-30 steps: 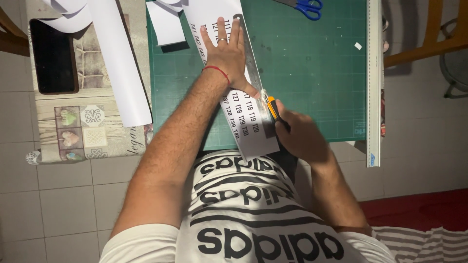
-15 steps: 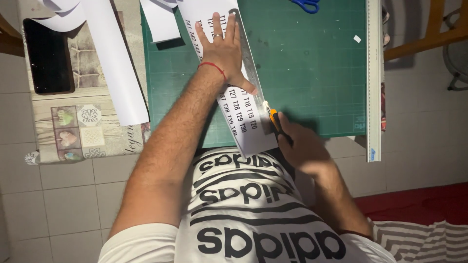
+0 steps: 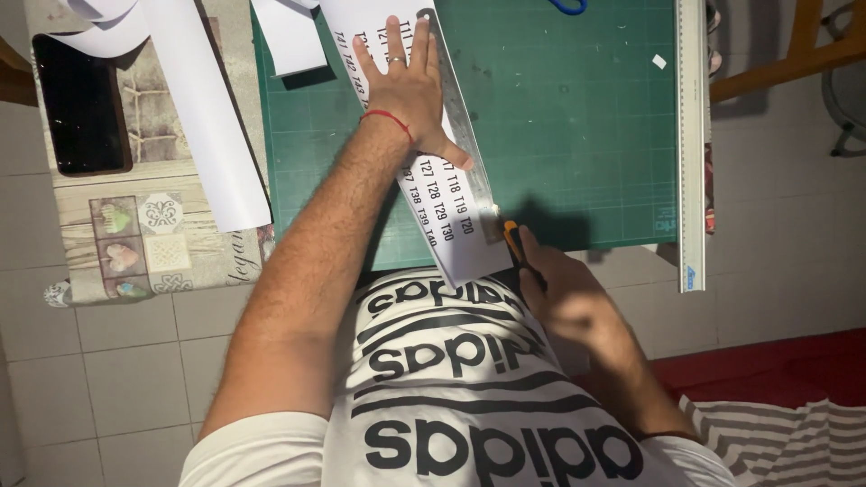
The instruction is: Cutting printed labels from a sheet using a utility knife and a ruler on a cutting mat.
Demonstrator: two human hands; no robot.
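Head view: the left hand point(image 3: 410, 90) lies flat, fingers spread, pressing a steel ruler point(image 3: 469, 153) onto a long white paper strip point(image 3: 446, 216) printed with rows of dark characters. The strip runs slantwise across a green gridded cutting mat point(image 3: 577, 135), its near end hanging just over the mat's front edge. The right hand point(image 3: 564, 293) is curled shut round a utility knife point(image 3: 512, 242) with an orange-yellow body, its tip at the ruler's near end, beside the strip's right edge; in the shadow there, whether the blade touches the paper is hard to tell. The two hands are well apart along the ruler. To the right of the ruler the mat is bare and matte, bounded by a long pale straightedge point(image 3: 692, 144) lying along its right edge. Blue scissor handles point(image 3: 566, 5) peek in at the top edge. Left of the mat, smooth white paper sheets point(image 3: 203, 117) overlap a patterned cloth point(image 3: 149, 243), with a dark phone point(image 3: 83, 108) beside them.
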